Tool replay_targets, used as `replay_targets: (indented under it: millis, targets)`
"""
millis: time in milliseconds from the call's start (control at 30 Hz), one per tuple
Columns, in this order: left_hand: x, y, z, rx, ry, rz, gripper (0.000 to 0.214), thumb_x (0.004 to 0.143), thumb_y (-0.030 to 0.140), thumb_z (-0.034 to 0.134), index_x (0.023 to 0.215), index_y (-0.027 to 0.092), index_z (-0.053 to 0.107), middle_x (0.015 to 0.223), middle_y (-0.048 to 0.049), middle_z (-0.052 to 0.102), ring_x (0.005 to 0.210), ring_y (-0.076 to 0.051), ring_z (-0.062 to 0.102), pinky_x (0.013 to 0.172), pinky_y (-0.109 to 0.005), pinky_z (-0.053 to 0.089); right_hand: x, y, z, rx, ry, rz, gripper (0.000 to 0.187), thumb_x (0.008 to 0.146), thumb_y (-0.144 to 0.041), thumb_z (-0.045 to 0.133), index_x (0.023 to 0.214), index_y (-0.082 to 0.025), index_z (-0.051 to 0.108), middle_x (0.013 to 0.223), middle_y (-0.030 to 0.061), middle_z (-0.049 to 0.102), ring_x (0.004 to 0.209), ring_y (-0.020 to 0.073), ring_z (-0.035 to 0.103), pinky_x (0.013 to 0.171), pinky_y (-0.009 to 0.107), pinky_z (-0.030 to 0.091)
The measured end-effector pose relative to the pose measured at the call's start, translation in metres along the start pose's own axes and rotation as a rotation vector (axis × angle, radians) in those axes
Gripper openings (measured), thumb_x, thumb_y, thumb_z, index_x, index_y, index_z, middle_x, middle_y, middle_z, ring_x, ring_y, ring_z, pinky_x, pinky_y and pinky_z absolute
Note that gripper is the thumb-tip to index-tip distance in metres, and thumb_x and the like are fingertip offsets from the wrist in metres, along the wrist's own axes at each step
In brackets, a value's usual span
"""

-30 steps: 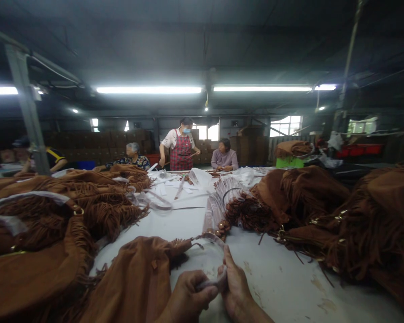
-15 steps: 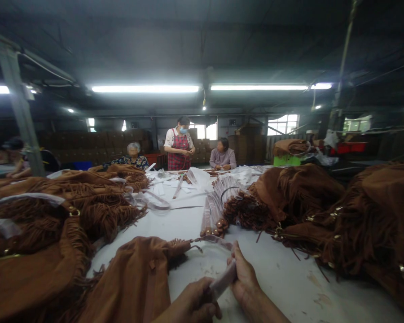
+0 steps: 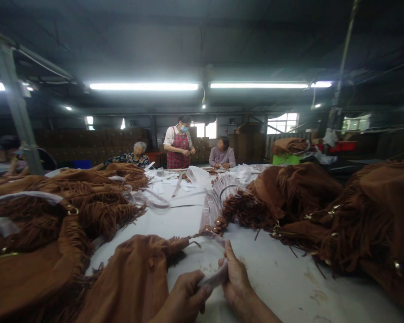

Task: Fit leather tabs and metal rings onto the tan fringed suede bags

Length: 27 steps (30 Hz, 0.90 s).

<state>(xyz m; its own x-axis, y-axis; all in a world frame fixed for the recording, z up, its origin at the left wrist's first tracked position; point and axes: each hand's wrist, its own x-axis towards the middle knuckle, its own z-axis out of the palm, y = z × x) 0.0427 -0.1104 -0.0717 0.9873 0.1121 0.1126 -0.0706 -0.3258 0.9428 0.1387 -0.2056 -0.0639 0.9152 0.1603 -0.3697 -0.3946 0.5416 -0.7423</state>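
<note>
Flanking the wrapped strap [image 3: 216, 279], fringed bags [image 3: 303, 193] (brown suede)

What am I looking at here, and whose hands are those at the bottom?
There is no machine here. A single camera, worn on a person's head, looks forward and down, so the two hands at the bottom edge are that person's own. The left hand and the right hand both pinch a plastic-wrapped strap. The strap loops up and back to a brown fringed bag that lies on the white table. One heap of fringed bags lies on the left and another heap on the right. Between them lies a bundle of wrapped straps. At the far end other people are at work: a standing person in a red checked apron, with others seated nearby.
</note>
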Motion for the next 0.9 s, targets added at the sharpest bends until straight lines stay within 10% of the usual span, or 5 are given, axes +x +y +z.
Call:
replay_targets:
  millis: [367, 533, 900]
  targets:
    - [0.000, 0.001, -0.006, 0.230, 0.025, 0.011, 0.052, 0.081, 0.059, 0.041, 0.055, 0.014, 0.039, 0.055, 0.0028, 0.028, 0.053, -0.008, 0.026, 0.048, -0.023, 0.016, -0.007, 0.001, 0.002, -0.057, -0.043, 0.006, 0.056, 0.055, -0.066, 0.069, 0.062, -0.017, 0.043, 0.042, -0.0074, 0.041, 0.035, 0.0059, 0.036, 0.035, 0.017, 0.029]
    - [-0.002, 0.001, -0.006, 0.166, -0.062, 0.043, 0.052, 0.080, 0.063, 0.040, 0.057, 0.016, 0.032, 0.057, 0.0033, 0.024, 0.053, -0.008, 0.023, 0.048, -0.023, 0.016, -0.003, -0.006, 0.001, 0.061, -0.012, 0.104, 0.039, 0.080, -0.053, 0.054, 0.068, -0.016, 0.046, 0.043, -0.0069, 0.043, 0.035, 0.0062, 0.040, 0.037, 0.016, 0.034]
    - [-0.011, 0.006, -0.008, 0.064, -0.217, 0.011, 0.051, 0.072, 0.066, 0.053, 0.069, 0.015, 0.050, 0.059, 0.0034, 0.033, 0.057, -0.009, 0.027, 0.051, -0.021, 0.024, 0.009, -0.006, -0.002, -0.512, -0.141, -0.167, 0.033, 0.082, -0.037, 0.047, 0.057, -0.016, 0.048, 0.039, -0.0062, 0.035, 0.035, 0.0069, 0.030, 0.036, 0.019, 0.021]
